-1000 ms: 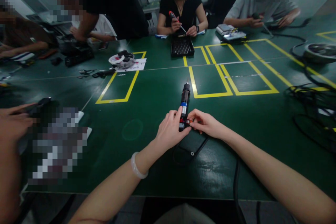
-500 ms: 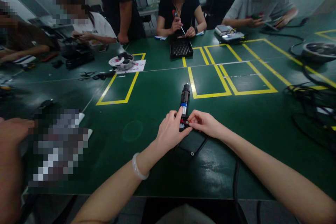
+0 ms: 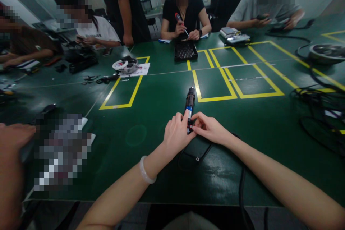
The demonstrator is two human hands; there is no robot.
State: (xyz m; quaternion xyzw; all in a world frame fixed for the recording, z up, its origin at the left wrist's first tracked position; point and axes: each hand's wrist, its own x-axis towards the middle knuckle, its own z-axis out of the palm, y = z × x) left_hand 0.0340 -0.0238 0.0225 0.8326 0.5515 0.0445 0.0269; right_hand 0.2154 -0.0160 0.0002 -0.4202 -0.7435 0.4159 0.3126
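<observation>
A slim black tool that looks like an electric screwdriver [image 3: 190, 99] lies on the green table, its tip pointing away from me. A blue and silver band shows around its middle, and small red parts at its near end. My left hand [image 3: 176, 129] presses on that near half, fingers along the left side and thumb across the bottom. From the right, my right hand [image 3: 207, 127] pinches at the red parts with thumb and fingertips; the tiny piece between them is mostly hidden. A thin black cable [image 3: 206, 152] with a small ring loops beneath my hands.
Yellow tape outlines [image 3: 215, 99] mark the table ahead. A black tray of small parts [image 3: 185, 52] stands before a co-worker holding a red-handled screwdriver [image 3: 178, 17]. Tangled black cables [image 3: 318, 115] lie at right. At left are a blurred-out item [image 3: 64, 147] and another person's hand [image 3: 18, 134].
My right fingertips have shifted slightly at the tool's near end, covering more of the red parts. My left hand stays on the tool, which remains in place.
</observation>
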